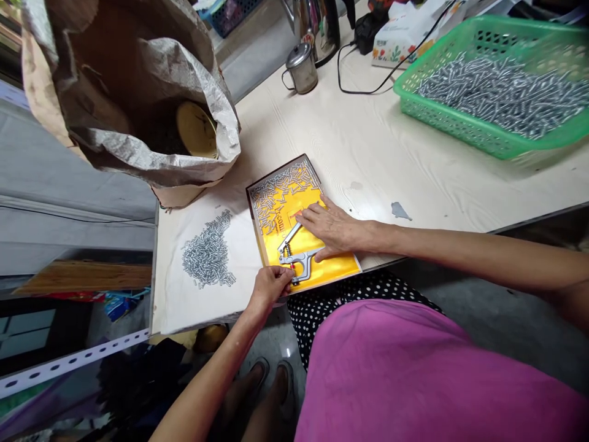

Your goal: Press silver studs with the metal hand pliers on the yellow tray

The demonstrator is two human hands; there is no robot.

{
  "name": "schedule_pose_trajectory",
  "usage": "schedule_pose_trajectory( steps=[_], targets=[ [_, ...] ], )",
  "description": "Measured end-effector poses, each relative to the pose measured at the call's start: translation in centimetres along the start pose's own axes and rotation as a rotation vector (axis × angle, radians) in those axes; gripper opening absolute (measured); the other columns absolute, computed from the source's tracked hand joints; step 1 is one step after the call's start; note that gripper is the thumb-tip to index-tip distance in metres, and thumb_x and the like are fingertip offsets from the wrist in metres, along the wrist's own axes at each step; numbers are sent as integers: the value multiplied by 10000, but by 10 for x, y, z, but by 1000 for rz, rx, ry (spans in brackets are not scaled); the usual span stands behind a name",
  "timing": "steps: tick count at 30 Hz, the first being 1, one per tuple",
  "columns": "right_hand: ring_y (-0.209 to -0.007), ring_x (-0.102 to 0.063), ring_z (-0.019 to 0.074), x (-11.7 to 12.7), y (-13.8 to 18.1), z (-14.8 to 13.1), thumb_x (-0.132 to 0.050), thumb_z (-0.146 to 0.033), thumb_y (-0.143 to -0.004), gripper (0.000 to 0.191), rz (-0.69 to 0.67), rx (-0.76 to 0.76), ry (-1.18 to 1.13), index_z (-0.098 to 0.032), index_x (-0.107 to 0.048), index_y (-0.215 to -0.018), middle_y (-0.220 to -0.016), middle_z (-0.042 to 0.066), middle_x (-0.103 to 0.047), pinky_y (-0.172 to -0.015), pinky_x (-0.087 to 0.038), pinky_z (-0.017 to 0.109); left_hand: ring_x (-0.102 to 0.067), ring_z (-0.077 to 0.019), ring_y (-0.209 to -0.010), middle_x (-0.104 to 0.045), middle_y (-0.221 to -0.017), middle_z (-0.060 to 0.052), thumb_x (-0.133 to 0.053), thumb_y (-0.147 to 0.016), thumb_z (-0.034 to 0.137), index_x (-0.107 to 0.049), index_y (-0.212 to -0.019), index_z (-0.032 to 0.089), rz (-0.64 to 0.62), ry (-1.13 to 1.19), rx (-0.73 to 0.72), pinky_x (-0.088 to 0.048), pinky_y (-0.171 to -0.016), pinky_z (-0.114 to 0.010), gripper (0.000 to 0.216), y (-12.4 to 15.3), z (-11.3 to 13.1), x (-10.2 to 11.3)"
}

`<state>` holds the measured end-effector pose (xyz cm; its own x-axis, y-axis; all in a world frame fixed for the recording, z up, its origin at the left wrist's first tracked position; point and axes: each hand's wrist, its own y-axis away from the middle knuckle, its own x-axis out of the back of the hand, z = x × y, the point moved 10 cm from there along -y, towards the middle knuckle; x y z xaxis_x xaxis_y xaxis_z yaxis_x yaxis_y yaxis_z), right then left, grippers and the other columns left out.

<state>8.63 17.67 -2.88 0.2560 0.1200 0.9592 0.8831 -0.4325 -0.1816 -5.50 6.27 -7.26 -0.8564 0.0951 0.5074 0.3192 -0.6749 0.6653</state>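
Left hand (269, 285) pinching the stiff metal pliers (294, 253) at tray's (340, 270) near edge; right hand (329, 226) lying flat, open. I'm gripping handles.

Left hand (270, 285) sits low, fingers curled in, forearm angling up from below. Right hand (332, 228) lies flat, palm down, fingers spread, arm stretched in from the right.

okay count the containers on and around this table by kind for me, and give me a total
Green plastic basket: 1
Yellow tray: 1
Metal mug with lid: 1
Open sack: 1
Total: 4

The basket and tray hold small metal pieces; a loose pile lies on the table beside the tray.
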Motion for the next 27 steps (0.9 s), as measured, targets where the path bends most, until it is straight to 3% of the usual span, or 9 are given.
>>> schedule_pose_trajectory(
  steps=[6,12,15,17,19,22,24,27],
  targets=[
    [-1071,-478,331,3,1,-4,-757,-633,-769,760,-23,-10,30,-71,-552,-1239,-1240,178,-581,-960,-380,490,-478,-107,-431,-567,-488,7,-670,-819,330,-623,-599,160,16,-68,2,-361,-469,-220,282,3,3,1],
    [-1057,-482,326,-1,5,-3,-787,-579,-757,740,-98,-8,35,-73,-557,-1244,-1232,177,-593,-900,-389,437,-625,-162,-679,-687,-715,-35,-658,-839,258,-649,-657,159,259,-418,-327,-439,-666,-259,207,18,38,13],
    [-1037,-490,311,0,8,-5,-778,-504,-794,599,-118,3,17,-86,-588,-1180,-1188,169,-607,-882,-399,413,-637,-177,-694,-673,-729,-38,-639,-884,261,-652,-688,159,245,-490,-325,-475,-689,-281,221,21,33,8],
    [-1023,-497,297,1,11,-6,-753,-448,-836,474,-124,-9,-5,-96,-605,-1117,-1152,162,-612,-878,-406,400,-656,-197,-757,-675,-813,-57,-625,-918,280,-673,-776,159,277,-523,-392,-515,-734,-308,193,27,36,5],
    [-1030,-502,295,3,14,-8,-735,-409,-861,410,-119,-24,-20,-102,-606,-1101,-1148,161,-610,-883,-412,398,-665,-240,-952,-679,-1036,-100,-642,-928,306,-688,-969,168,356,-571,-561,-544,-855,-361,152,36,52,1],
    [-1022,-509,297,3,16,-12,-741,-395,-858,414,-106,-28,-8,-108,-603,-1122,-1148,163,-611,-880,-421,406,-518,-329,-1294,-547,-1408,-162,-733,-879,347,-578,-1296,181,387,-704,-808,-476,-1068,-484,474,42,77,-18],
    [-1007,-512,299,1,16,-14,-757,-423,-842,459,-111,-22,7,-100,-608,-1131,-1131,165,-613,-866,-424,402,-451,-355,-1357,-490,-1479,-190,-756,-864,352,-482,-1408,149,326,-797,-872,-431,-1118,-518,643,33,89,-32],
    [-985,-513,303,0,17,-12,-769,-515,-820,574,-98,-63,14,-79,-608,-1158,-1102,169,-615,-823,-431,391,-511,-339,-1262,-551,-1400,-185,-734,-884,370,-441,-1442,114,234,-890,-849,-451,-1091,-493,680,15,99,-43]
  ],
)
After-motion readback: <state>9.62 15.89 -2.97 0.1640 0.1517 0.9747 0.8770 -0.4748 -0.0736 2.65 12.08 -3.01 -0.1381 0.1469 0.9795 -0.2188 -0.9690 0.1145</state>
